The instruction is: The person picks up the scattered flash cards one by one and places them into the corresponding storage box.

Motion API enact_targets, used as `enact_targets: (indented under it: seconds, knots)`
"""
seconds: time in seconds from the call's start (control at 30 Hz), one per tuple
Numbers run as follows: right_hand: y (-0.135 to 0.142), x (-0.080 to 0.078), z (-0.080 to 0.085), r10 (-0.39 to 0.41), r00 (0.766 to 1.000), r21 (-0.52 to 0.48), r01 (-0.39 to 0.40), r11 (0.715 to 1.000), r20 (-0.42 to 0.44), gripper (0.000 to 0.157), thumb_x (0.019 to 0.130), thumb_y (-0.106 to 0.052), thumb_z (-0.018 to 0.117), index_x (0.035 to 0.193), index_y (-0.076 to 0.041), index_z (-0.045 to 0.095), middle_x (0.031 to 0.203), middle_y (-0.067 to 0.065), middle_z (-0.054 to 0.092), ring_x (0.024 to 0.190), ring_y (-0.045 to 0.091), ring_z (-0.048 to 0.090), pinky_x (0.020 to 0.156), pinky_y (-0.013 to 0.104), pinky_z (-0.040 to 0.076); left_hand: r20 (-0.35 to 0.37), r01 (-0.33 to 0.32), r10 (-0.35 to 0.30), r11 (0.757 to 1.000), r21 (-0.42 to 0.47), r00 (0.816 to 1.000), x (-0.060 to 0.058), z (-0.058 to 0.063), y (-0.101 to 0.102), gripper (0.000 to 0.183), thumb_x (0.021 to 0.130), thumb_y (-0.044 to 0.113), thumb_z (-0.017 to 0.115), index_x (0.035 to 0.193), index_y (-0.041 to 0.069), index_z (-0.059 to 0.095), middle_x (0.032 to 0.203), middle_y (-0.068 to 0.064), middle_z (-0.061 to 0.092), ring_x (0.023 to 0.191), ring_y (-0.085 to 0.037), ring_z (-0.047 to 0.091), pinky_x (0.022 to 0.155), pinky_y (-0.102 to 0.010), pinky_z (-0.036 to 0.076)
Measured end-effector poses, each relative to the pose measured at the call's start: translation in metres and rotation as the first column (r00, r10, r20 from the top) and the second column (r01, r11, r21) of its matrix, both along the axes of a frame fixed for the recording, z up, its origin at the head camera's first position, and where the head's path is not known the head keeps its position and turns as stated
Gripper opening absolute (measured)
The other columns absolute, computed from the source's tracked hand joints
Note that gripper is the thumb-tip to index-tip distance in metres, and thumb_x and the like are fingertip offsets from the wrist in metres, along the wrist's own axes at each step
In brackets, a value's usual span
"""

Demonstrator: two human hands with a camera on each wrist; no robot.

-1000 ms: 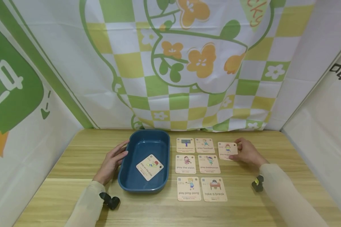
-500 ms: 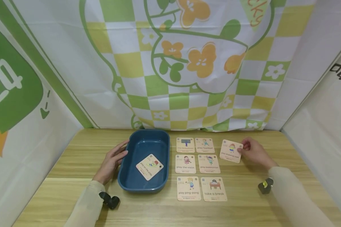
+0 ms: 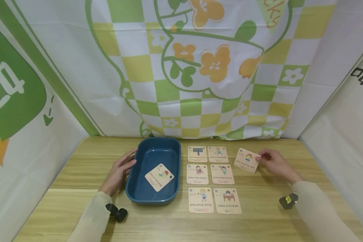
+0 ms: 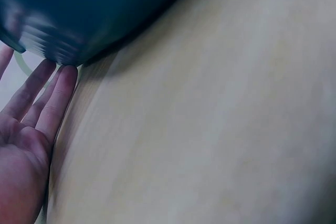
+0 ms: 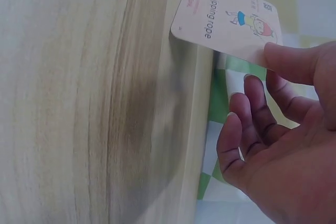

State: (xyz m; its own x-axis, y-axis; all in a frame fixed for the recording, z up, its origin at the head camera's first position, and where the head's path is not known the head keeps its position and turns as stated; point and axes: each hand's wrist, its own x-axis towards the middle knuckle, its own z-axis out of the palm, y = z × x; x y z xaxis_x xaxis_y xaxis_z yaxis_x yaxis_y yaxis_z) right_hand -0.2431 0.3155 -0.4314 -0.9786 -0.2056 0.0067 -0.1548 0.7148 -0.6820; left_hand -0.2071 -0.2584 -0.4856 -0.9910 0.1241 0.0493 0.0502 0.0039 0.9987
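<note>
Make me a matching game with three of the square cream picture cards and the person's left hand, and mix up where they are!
Things:
1. Square cream "play on the slide" card
2. Square cream "play skipping rope" card
3. Square cream "take a break" card
4. Bare left hand

Places:
A. Pinched by the bare right hand
B. Touching the outside of the deep blue, rounded tray
C. Lying inside that tray
D. Beside the square cream "play ping-pong" card

Pairs: 1-C, 2-A, 3-D, 4-B

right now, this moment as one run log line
left hand: touching blue tray | right hand: pinching skipping rope card at corner | slide card: inside blue tray | six other cards: three rows of two
</note>
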Motion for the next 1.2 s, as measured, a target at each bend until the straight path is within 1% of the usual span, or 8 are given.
enact_targets:
  seconds: [0.17,0.4,0.6,0.8,0.93,1.2]
  knots:
    - [0.0,0.005,0.001,-0.002,1.0,-0.028,0.002,1.0,-0.016,0.021,0.101,-0.013,0.063,0.107,0.008,0.061,0.098,0.014,0.064,0.089,0.023,0.057,0.073,0.027,0.049,0.004,-0.002,0.002,1.0,-0.001,1.0,0.0,0.0,0.0,0.058,0.107,0.022,0.054,0.158,0.005,0.034,0.156,-0.027,0.033,0.114,-0.011,0.063,0.087,-0.024,0.055]
    - [-0.002,0.011,0.006,-0.033,0.994,-0.034,0.03,0.999,-0.103,0.019,0.102,-0.013,0.062,0.105,0.005,0.063,0.097,0.013,0.065,0.089,0.023,0.057,0.073,0.026,0.049,0.001,-0.001,0.001,1.0,0.0,1.0,0.001,0.0,0.0,0.058,0.107,0.022,0.054,0.158,0.005,0.033,0.156,-0.027,0.033,0.114,-0.011,0.063,0.087,-0.025,0.055]
    - [-0.008,0.018,0.018,-0.066,0.983,-0.071,0.055,0.996,-0.17,0.02,0.102,-0.015,0.063,0.104,0.006,0.063,0.097,0.014,0.065,0.09,0.019,0.057,0.074,0.022,0.047,-0.001,-0.004,0.004,1.0,-0.008,1.0,0.0,0.0,0.0,0.058,0.107,0.022,0.054,0.158,0.005,0.033,0.155,-0.028,0.034,0.113,-0.01,0.063,0.087,-0.024,0.056]
    - [-0.014,0.025,0.03,-0.1,0.977,-0.106,0.081,0.991,-0.187,0.021,0.101,-0.014,0.064,0.106,0.007,0.063,0.102,0.017,0.066,0.09,0.012,0.056,0.073,0.018,0.047,0.004,-0.002,0.002,1.0,0.002,1.0,-0.001,-0.001,0.0,0.058,0.107,0.021,0.054,0.158,0.005,0.033,0.155,-0.028,0.034,0.112,-0.01,0.064,0.087,-0.025,0.056]
    - [-0.016,0.027,0.035,-0.102,0.972,-0.131,0.075,0.989,-0.213,0.021,0.101,-0.012,0.065,0.105,0.008,0.064,0.101,0.017,0.066,0.088,0.006,0.055,0.075,0.016,0.047,0.0,-0.005,0.005,1.0,0.002,1.0,-0.001,-0.001,0.0,0.058,0.106,0.021,0.055,0.158,0.005,0.034,0.154,-0.028,0.035,0.111,-0.01,0.064,0.087,-0.025,0.056]
    - [-0.02,0.033,0.045,-0.106,0.97,-0.139,0.077,0.987,-0.22,0.024,0.101,-0.017,0.065,0.106,0.006,0.064,0.102,0.017,0.065,0.089,0.003,0.055,0.076,0.014,0.047,0.008,-0.007,0.007,1.0,-0.012,1.0,-0.001,-0.001,0.0,0.058,0.106,0.023,0.055,0.158,0.006,0.034,0.155,-0.027,0.035,0.112,-0.009,0.063,0.088,-0.025,0.055]
